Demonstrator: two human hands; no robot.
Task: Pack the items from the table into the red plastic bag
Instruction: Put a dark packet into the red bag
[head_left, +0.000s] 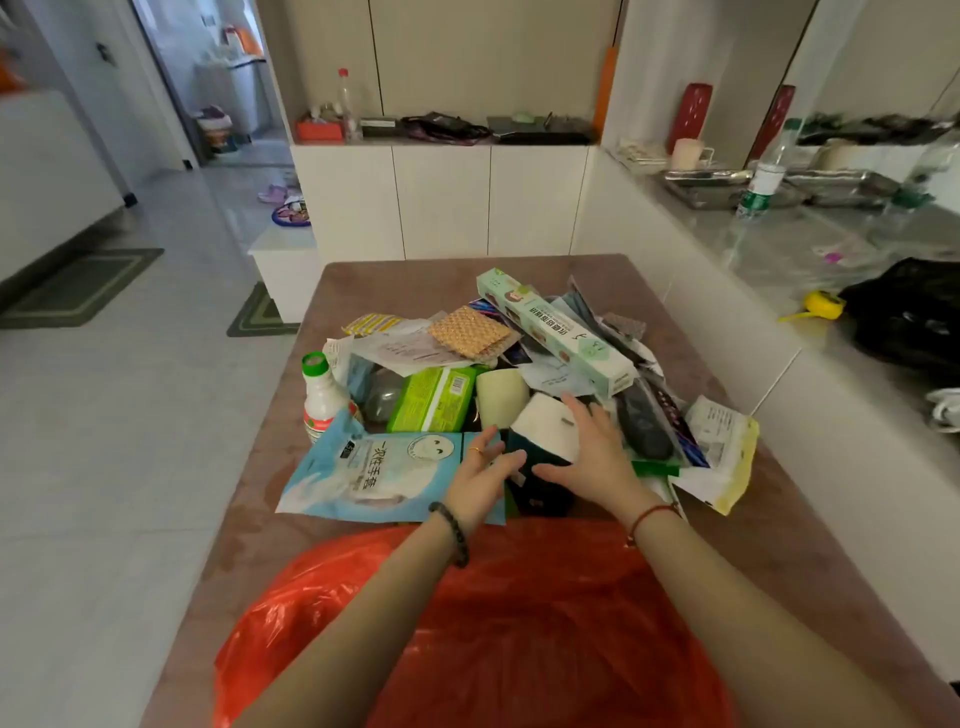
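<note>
With open hands, left (480, 475) and right (589, 452), we should squarely cup the dark teal-wrapped white paper roll (545, 441) before lifting.

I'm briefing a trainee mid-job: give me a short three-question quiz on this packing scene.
1. True or false: the red plastic bag lies nearer the person than the pile.
2. Which stands at the pile's left edge? A) white bottle with green cap B) long green box C) green wipes pack
3. What do the left hand and right hand flank?

Key: 1 true; 2 A; 3 the white and dark teal pack.
</note>
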